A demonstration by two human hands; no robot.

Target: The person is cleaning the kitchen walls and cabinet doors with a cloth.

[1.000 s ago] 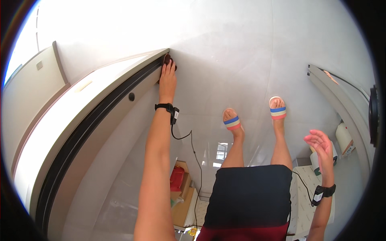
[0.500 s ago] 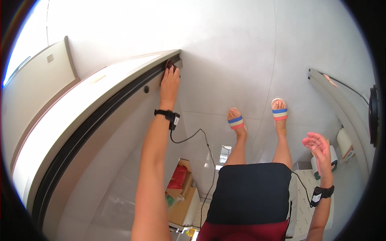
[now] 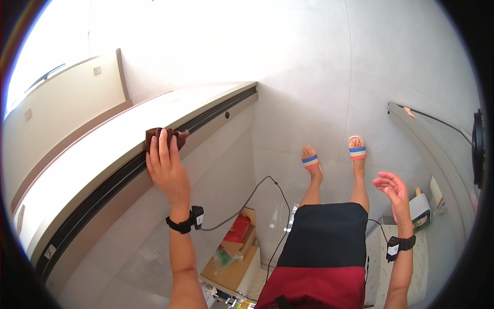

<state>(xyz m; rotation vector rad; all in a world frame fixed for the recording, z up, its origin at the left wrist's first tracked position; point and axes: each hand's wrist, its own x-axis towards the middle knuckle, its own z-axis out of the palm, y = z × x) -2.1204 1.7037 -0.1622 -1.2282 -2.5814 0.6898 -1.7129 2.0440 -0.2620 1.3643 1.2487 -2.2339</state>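
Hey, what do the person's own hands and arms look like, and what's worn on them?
The left hand and right hand wear no gloves, and no sleeves show on the forearms. Each wrist has a black strap carrying a small black box with a white label. A thin dark cable runs from the left box; another leads to the right one.

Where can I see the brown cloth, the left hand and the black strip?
Brown cloth [image 3: 181,138]: head view, its right end.
Left hand [image 3: 171,174]: head view, back of hand.
Black strip [image 3: 122,180]: head view, lower stretch.

black wristbands — cabled, striped sandals
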